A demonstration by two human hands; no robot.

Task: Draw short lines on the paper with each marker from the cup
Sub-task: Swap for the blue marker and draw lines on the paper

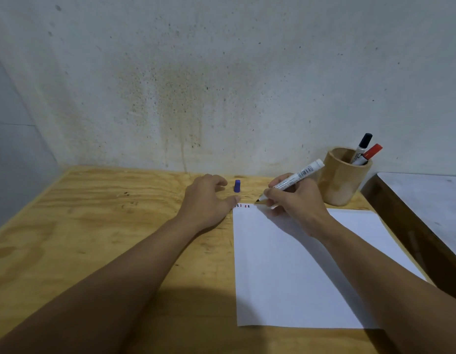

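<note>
One plywood desk (94,226) stands against a stained wall (196,72). White paper (285,277) lies flat on its right half, short coloured lines (243,206) along the far left corner. Wooden cup (342,180) stands beyond the paper, holding a black-capped marker (362,146) and a red-capped marker (371,153). Left hand (206,200) rests palm down beside the paper, fingers loosely spread, thumb at the paper's corner. Right hand (296,200) has fingers pinching an uncapped marker (293,178), tip at the paper's far edge. Blue cap (237,186) stands upright between the hands.
</note>
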